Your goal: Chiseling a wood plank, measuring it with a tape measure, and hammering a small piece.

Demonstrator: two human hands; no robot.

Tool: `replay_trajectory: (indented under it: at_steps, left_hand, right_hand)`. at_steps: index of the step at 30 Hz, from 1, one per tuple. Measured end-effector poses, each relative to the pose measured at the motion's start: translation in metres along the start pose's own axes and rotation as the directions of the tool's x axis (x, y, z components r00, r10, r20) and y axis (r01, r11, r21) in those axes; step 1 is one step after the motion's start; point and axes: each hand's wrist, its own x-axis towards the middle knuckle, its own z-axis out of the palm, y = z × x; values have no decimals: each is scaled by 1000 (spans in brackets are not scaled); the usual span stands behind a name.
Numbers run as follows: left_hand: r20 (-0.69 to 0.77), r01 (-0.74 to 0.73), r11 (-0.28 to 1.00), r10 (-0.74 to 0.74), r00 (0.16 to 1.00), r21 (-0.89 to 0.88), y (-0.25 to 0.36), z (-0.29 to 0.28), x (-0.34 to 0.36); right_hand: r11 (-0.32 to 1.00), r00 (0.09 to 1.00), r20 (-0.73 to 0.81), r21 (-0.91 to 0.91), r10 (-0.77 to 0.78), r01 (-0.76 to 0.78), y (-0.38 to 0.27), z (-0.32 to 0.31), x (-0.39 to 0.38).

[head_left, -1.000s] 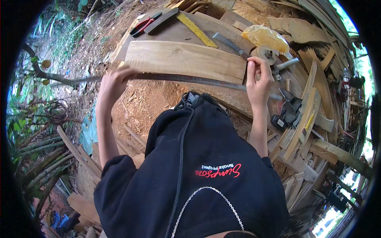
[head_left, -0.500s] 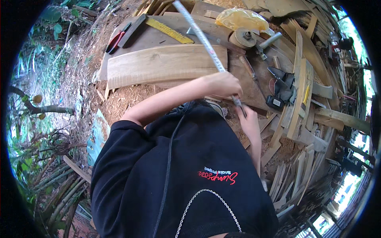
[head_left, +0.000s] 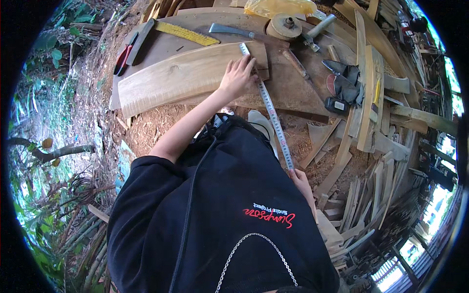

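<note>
I log the tape measure (head_left: 273, 118), earlier reaching the top edge, now ending over the plank (head_left: 171, 75), upper centre, left hand (head_left: 237, 78) pinching it, right hand (head_left: 302, 183) gripping it below centre.

Blk short-slv top (head_left: 229, 195) w/ red + wht chest print (head_left: 271, 216), dk front line (head_left: 190, 207), silver neck chain (head_left: 253, 234)

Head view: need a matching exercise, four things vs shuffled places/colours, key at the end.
1. Measuring tape
2. Plank
3. Pliers
4. Plastic bag

A. Yellow, at the picture's top edge
B. Runs from the left hand to the right hand
C. Red-handled, at upper left
D. Pale wood, partly under the left hand

Pairs: 1-B, 2-D, 3-C, 4-A
</note>
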Motion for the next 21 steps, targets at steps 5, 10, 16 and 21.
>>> replay_trajectory:
  at_steps: [5, 10, 16, 21]
  left_hand:
    - [22, 102, 989, -105, 994, 109, -6, 6, 7]
    - [54, 109, 984, -117, 992, 138, -10, 6, 12]
    - [110, 123, 973, -146, 983, 196, -10, 1, 21]
    - [154, 124, 967, -160, 975, 221, -10, -4, 22]
  right_hand:
    - [995, 998, 27, 79, 58, -60, 8, 7, 5]
    - [984, 985, 55, 69, 162, -165, 10, 8, 8]
    - [979, 983, 82, 111, 162, -170, 21, 8, 19]
    - [966, 968, 77, 90, 238, -244, 19, 9, 21]
